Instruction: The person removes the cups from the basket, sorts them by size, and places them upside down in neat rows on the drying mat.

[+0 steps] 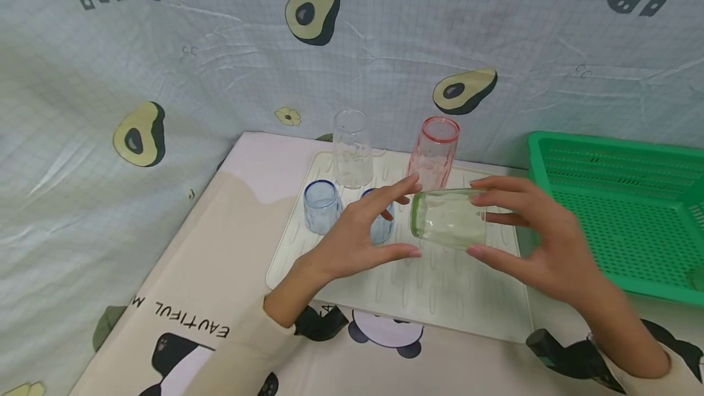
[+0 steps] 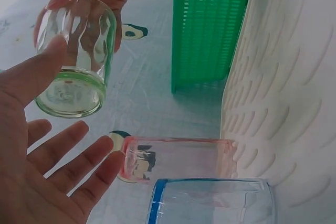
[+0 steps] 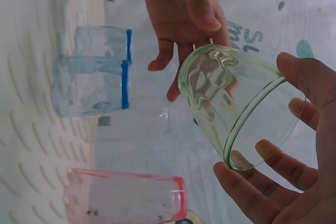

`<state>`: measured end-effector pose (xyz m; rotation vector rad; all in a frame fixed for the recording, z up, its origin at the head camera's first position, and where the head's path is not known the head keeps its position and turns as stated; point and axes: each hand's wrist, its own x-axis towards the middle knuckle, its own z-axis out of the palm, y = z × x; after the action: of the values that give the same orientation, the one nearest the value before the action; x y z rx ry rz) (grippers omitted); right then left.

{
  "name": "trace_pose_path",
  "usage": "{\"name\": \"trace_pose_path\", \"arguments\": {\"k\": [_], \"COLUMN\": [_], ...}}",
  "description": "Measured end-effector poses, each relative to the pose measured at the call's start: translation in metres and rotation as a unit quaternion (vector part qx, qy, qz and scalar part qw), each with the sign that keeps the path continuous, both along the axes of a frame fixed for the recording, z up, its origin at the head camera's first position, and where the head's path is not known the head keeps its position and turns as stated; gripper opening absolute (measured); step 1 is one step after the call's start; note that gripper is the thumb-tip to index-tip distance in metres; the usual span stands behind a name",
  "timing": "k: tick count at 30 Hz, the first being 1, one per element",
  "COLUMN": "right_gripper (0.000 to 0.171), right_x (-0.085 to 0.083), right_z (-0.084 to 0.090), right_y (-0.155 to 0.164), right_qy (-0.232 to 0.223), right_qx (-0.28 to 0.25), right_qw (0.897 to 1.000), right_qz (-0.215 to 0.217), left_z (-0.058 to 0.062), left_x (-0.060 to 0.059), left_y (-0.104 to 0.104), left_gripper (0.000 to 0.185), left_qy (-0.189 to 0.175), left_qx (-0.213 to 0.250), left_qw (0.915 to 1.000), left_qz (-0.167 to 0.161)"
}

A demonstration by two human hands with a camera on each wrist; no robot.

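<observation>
A clear drinking glass with a green-tinted end (image 1: 451,219) lies sideways in the air above a white ribbed mat (image 1: 429,289). My right hand (image 1: 541,240) holds it at its right end between thumb and fingers. The left hand (image 1: 357,237) is spread beside the green end, thumb and fingers apart; the left wrist view shows its thumb overlapping the glass (image 2: 79,51), and I cannot tell whether they touch. Behind the left fingers, a blue-rimmed glass (image 1: 381,231) is partly hidden.
On the mat stand another blue-rimmed glass (image 1: 322,208), a tall clear glass (image 1: 353,154) and a pink-rimmed glass (image 1: 434,151). A green plastic basket (image 1: 621,219) sits right of the mat. Patterned cloth (image 1: 231,66) hangs behind and left.
</observation>
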<state>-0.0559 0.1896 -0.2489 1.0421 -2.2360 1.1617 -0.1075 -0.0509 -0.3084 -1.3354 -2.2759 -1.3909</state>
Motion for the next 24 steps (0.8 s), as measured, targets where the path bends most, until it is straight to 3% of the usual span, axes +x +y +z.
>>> {"name": "trace_pose_path", "arguments": {"k": [9,15,24], "right_gripper": [0.055,0.060,0.077], "right_x": [-0.002,0.000,-0.002], "right_z": [-0.002,-0.003,-0.005], "right_y": [-0.009,-0.012,-0.011], "right_qy": [-0.003,-0.021,-0.026], "right_qx": [0.003,0.025,0.078], "right_qw": [1.000,0.999,0.996], "right_qz": [0.018,0.006,0.022], "left_z": [-0.005,-0.004,-0.002], "left_x": [0.000,0.001,-0.001], "left_y": [0.004,0.001,-0.002], "left_gripper": [0.078,0.074,0.072], "left_qy": [-0.030,-0.024,0.000], "left_qx": [-0.001,0.016,0.019], "left_qw": [0.9990,0.9989,0.9992], "left_qz": [0.034,0.036,0.034]}}
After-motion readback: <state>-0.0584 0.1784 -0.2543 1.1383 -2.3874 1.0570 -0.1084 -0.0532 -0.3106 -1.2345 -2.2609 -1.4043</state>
